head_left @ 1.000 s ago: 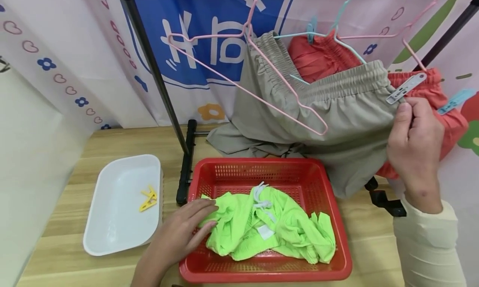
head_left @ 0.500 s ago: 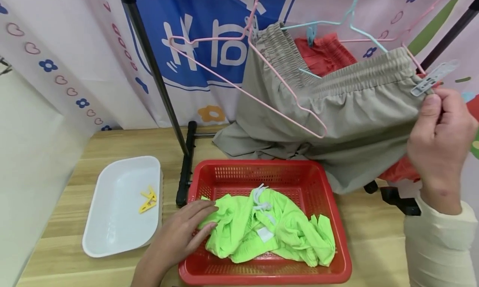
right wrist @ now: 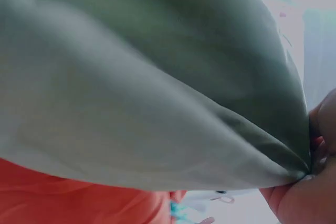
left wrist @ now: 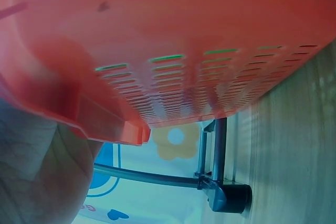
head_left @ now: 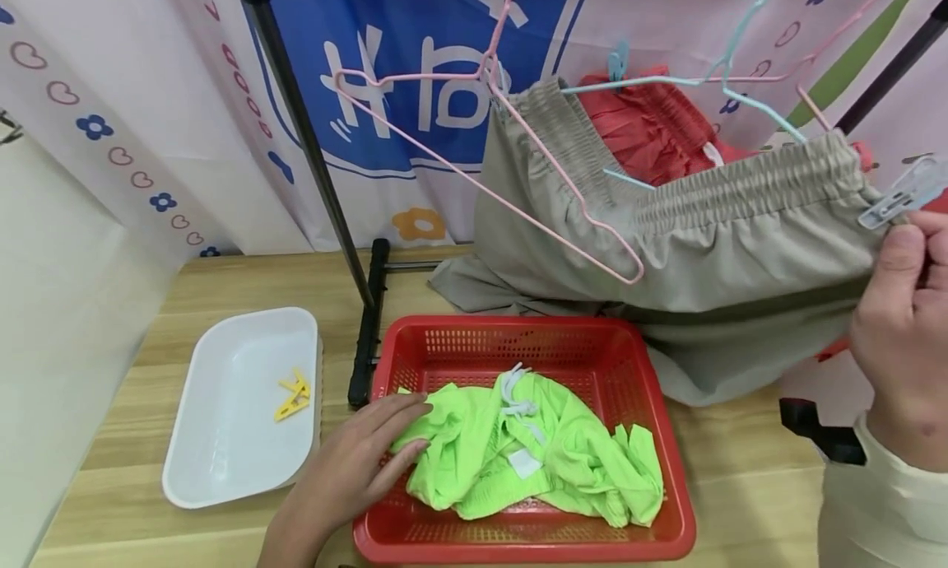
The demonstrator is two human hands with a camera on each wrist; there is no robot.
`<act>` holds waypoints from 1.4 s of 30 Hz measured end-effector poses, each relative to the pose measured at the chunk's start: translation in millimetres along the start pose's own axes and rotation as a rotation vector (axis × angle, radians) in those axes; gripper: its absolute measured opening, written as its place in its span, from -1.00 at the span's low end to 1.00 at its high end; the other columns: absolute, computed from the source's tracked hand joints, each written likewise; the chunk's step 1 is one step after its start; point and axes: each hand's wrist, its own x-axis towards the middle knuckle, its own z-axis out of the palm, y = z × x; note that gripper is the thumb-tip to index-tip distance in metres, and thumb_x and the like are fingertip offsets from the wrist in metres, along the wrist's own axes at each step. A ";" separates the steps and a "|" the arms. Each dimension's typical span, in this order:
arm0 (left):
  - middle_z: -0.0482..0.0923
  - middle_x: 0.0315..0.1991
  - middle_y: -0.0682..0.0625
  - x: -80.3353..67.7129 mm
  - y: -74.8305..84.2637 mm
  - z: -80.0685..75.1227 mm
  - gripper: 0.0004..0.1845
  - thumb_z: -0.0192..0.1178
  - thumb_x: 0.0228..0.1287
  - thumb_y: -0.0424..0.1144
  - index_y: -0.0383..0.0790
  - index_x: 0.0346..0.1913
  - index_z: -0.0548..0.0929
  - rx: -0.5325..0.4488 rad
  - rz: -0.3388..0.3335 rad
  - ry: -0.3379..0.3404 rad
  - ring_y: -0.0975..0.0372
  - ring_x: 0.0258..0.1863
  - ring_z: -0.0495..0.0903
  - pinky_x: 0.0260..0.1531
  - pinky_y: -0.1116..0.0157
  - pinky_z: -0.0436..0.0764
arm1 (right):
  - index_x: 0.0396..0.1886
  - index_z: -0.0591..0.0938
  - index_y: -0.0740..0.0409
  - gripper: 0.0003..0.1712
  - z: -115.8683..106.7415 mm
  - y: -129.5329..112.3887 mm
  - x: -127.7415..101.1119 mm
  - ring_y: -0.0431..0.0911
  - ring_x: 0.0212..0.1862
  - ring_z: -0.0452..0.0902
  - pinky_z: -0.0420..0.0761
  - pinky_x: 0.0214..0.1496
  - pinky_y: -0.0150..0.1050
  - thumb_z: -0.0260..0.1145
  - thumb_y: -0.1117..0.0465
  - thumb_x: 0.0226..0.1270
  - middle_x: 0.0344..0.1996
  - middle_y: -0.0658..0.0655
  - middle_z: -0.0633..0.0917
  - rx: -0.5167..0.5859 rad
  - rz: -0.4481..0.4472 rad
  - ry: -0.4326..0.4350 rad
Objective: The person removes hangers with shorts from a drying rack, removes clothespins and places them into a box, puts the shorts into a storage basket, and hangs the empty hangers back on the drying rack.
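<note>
Grey shorts [head_left: 748, 255] with an elastic waistband hang from a mint-green hanger [head_left: 652, 82]. At the right edge of the head view my right hand [head_left: 903, 313] pinches the corner of their waistband, just below a pale clothespin [head_left: 903, 193] clipped there. In the right wrist view the grey cloth [right wrist: 173, 103] stretches taut to my fingers [right wrist: 296, 198]. My left hand [head_left: 355, 461] lies over the left rim of a red basket [head_left: 518, 543], fingers loosely extended by the neon green garment [head_left: 533, 453] inside. Its white drawstring lies on top.
A white tray [head_left: 215, 461] with a yellow clothespin [head_left: 294, 395] stands left of the basket. A bare pink hanger [head_left: 489, 181] hangs in front of the grey shorts. Red garments [head_left: 644, 128] hang behind. A black rack post [head_left: 304, 132] rises at the left.
My right hand has moved right, pulling the grey waistband's corner outward. The mint-green hanger has shifted right with it. My left hand has stayed at the basket.
</note>
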 end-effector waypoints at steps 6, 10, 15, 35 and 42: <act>0.56 0.31 -0.01 -1.4 2.2 -0.4 -0.56 0.26 0.48 0.01 -0.12 0.27 0.66 -0.001 -0.014 -0.015 0.06 0.29 0.53 0.22 -0.03 0.56 | -0.17 0.54 0.70 -0.62 -1.9 10.8 -22.1 -0.46 -0.19 0.37 0.27 -0.08 -0.53 0.10 0.31 0.57 -0.25 -0.39 0.49 0.143 -0.037 -0.063; 0.55 0.32 -0.02 -0.5 3.2 -2.3 -0.56 0.28 0.47 0.00 -0.13 0.28 0.66 -0.001 -0.022 -0.027 0.05 0.30 0.52 0.22 -0.05 0.55 | -0.22 0.54 0.69 -0.64 -0.8 21.0 -38.8 -0.45 -0.22 0.38 0.26 -0.10 -0.53 0.12 0.33 0.56 -0.28 -0.36 0.50 0.175 -0.052 -0.114; 0.53 0.34 -0.02 1.9 4.5 -5.4 -0.55 0.28 0.47 -0.01 -0.12 0.29 0.65 -0.005 -0.037 -0.051 0.06 0.32 0.50 0.22 -0.05 0.55 | -0.20 0.54 0.68 -0.68 -3.5 38.0 -60.7 -0.45 -0.19 0.39 0.27 -0.07 -0.53 0.12 0.36 0.58 -0.24 -0.35 0.51 0.209 -0.038 -0.190; 0.44 0.42 -0.08 13.0 3.4 -23.7 -0.35 0.31 0.46 -0.16 -0.17 0.52 0.36 -0.193 -0.159 0.021 0.00 0.40 0.41 0.28 -0.12 0.47 | -0.26 0.63 0.65 -0.83 -45.9 90.0 -120.7 -0.31 -0.28 0.54 0.47 -0.15 -0.55 0.12 0.61 0.46 -0.30 -0.13 0.72 0.541 0.115 -0.293; 0.37 0.46 -0.11 29.2 3.4 -32.8 -0.35 0.27 0.49 -0.13 -0.16 0.53 0.33 -0.222 -0.129 -0.008 0.00 0.43 0.37 0.34 -0.11 0.41 | -0.16 0.64 0.63 -0.74 -57.1 89.8 -132.9 -0.17 -0.22 0.63 0.58 -0.06 -0.48 0.01 0.70 0.44 -0.28 0.16 0.75 0.946 0.187 -0.345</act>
